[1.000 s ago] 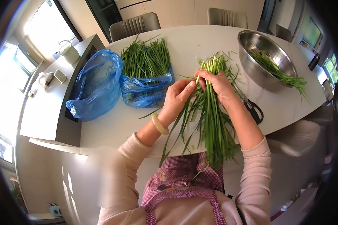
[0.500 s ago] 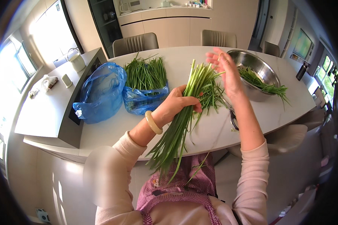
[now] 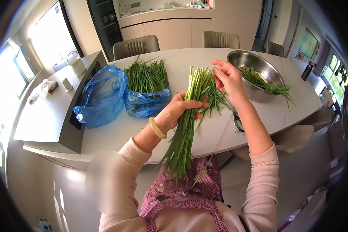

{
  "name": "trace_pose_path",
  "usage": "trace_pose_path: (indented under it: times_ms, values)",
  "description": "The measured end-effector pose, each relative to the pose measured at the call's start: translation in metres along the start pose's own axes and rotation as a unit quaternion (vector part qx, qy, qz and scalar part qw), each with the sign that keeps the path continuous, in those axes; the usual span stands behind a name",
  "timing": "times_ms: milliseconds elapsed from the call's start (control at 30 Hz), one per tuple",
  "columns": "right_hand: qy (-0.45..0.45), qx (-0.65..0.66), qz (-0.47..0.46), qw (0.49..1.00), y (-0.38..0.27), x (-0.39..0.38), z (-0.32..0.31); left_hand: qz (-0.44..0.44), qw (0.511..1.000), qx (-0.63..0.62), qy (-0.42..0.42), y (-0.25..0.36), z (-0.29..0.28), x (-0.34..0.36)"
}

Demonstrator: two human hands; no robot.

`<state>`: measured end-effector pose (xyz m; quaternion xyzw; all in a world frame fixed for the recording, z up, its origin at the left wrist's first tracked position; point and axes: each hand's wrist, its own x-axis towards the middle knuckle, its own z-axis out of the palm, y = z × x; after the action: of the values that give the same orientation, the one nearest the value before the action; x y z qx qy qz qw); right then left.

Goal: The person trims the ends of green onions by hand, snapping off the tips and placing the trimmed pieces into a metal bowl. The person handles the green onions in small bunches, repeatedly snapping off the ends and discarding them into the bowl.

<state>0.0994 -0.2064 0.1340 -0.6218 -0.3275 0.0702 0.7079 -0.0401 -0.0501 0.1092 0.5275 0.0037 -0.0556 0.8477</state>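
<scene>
My left hand [image 3: 185,109] is wrapped round a thick bunch of garlic chives [image 3: 187,125] held above the table. The pale stalk ends point up and away, and the long green leaves hang toward my apron. My right hand [image 3: 229,78] is at the stalk ends, thumb and fingers pinched together; what is between them is too small to make out. Loose chive pieces [image 3: 215,101] lie on the table behind the bunch. A pair of scissors [image 3: 238,123] with dark handles rests beside my right forearm, partly covered by it.
More chives [image 3: 147,76] lie in an opened blue plastic bag [image 3: 145,105], next to a puffed-up blue bag [image 3: 104,96]. At the right stands a steel bowl [image 3: 259,92] with chives hanging over its rim. Chairs [image 3: 135,47] surround the white table [image 3: 104,143].
My right hand has come down and in to the stalk ends, its fingers going from spread to pinched. The bunch now hangs more upright in my left hand.
</scene>
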Motion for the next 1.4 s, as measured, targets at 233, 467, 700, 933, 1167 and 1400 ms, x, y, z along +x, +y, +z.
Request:
trace_pose_path:
  times_ms: [233, 467, 700, 933, 1167, 1400]
  values:
    - [-0.077, -0.129, -0.047, 0.988, -0.009, 0.000, 0.004, 0.009, 1.000, 0.001, 0.016, -0.013, -0.009, 0.009]
    - [-0.071, -0.123, -0.059, 0.988, 0.004, 0.002, 0.005, -0.003, 1.000, 0.009, 0.018, -0.013, -0.005, 0.013]
    - [-0.257, 0.182, 0.107, 0.943, 0.049, -0.022, 0.011, -0.005, 1.000, 0.022, -0.021, -0.017, -0.012, 0.019]
    - [-0.122, 0.210, 0.162, 0.956, 0.059, -0.031, 0.028, -0.078, 0.997, -0.011, -0.020, -0.031, 0.005, 0.008]
    - [-0.116, -0.625, 0.130, 0.761, 0.034, -0.057, -0.097, -0.072, 0.992, 0.096, 0.032, 0.002, -0.030, -0.012]
    - [-0.073, -0.679, 0.106, 0.723, 0.070, -0.093, -0.115, -0.077, 0.995, 0.058, 0.009, -0.009, -0.028, 0.004]
